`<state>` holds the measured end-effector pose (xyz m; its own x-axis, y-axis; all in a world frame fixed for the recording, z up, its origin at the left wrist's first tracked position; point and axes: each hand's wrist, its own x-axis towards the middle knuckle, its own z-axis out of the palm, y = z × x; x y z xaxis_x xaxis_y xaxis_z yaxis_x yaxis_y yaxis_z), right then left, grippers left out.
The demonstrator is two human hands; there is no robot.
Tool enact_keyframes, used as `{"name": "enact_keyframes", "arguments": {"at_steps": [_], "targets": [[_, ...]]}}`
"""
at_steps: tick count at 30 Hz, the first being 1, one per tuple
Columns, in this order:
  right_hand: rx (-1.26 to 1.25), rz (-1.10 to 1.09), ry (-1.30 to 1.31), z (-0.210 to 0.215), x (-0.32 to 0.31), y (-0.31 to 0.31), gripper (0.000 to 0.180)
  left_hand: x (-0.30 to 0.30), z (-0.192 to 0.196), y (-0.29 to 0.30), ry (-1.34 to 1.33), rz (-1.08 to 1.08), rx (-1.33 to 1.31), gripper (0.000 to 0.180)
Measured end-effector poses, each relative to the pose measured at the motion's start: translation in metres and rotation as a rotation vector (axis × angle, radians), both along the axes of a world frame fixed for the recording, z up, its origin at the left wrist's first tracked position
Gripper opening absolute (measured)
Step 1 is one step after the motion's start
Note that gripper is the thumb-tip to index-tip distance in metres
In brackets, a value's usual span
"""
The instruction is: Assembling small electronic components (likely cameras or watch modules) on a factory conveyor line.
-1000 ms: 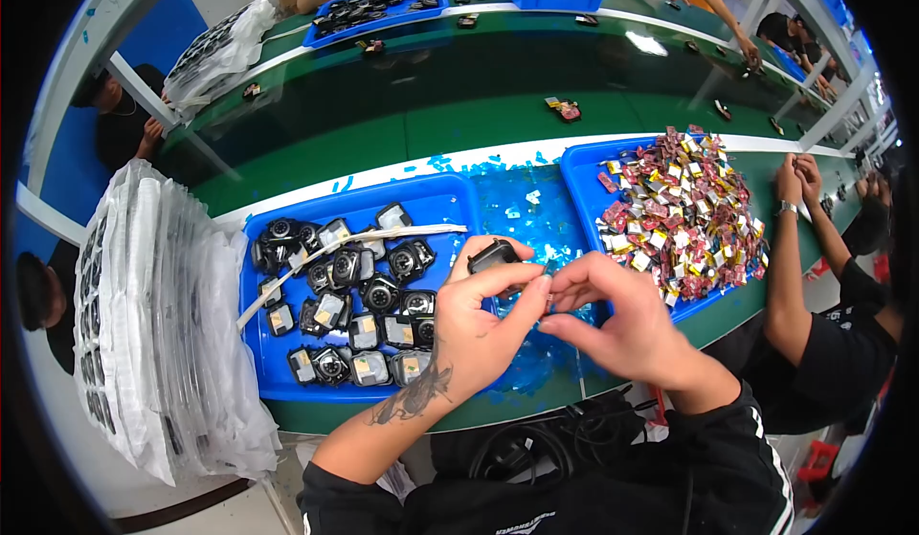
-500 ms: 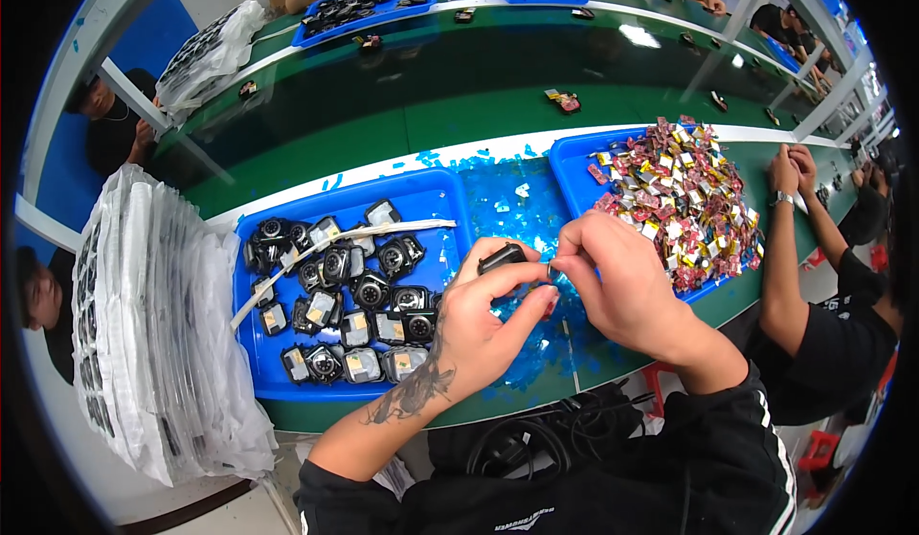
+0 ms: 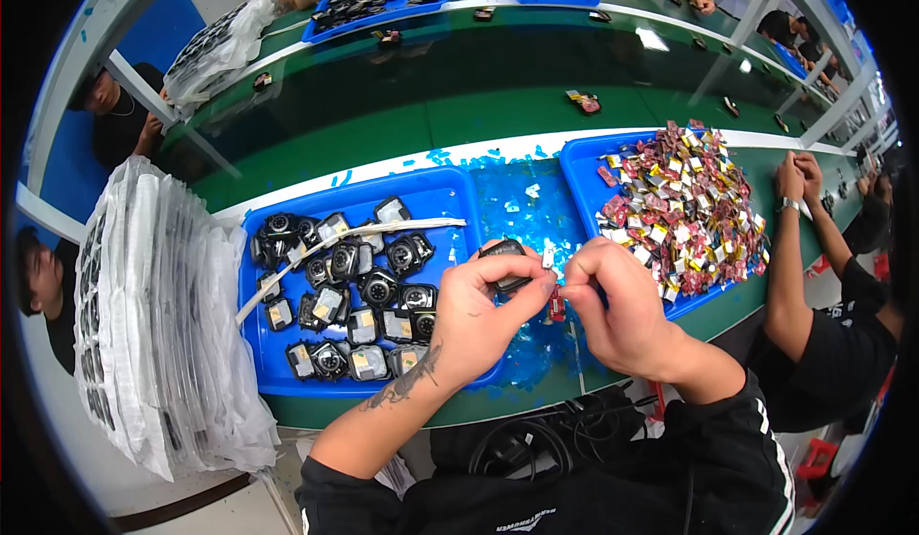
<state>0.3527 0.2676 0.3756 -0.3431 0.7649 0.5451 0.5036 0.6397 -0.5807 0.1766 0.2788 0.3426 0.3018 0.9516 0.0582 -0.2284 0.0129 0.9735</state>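
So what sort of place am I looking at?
Probably an electronics factory line: a long green belt with workers alongside, one blue tray of black watch-like cases, and a second tray heaped with small parts.

On the table [image 3: 316,412], a left tray [image 3: 431,206] holds watch cases [image 3: 380,288] and a right tray [image 3: 582,173] holds little parts [image 3: 684,211]. A belt [image 3: 383,143] lies behind both trays.

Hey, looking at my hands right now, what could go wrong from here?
The small red piece at the left hand could drop and get lost among the blue scraps. The black case in that hand might slip if the grip loosens. Loose parts heaped in the right-hand blue tray lie near the right hand, so a bump might spill some.
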Motion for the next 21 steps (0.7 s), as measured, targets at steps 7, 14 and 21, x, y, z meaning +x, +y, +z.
{"name": "enact_keyframes", "arguments": {"at_steps": [7, 14, 21], "targets": [[-0.300, -0.065, 0.035, 0.005, 0.011, 0.012, 0.033, 0.000, 0.006, 0.000, -0.216, -0.048, -0.138, 0.008], [-0.556, 0.244, 0.645, -0.017, 0.007, 0.013, 0.014, 0.002, 0.003, -0.002, -0.250, -0.227, -0.166, 0.029], [-0.591, 0.058, 0.785, -0.025, 0.022, -0.001, 0.009, -0.009, 0.010, 0.011, 0.037, 0.326, 0.116, 0.026]]}}
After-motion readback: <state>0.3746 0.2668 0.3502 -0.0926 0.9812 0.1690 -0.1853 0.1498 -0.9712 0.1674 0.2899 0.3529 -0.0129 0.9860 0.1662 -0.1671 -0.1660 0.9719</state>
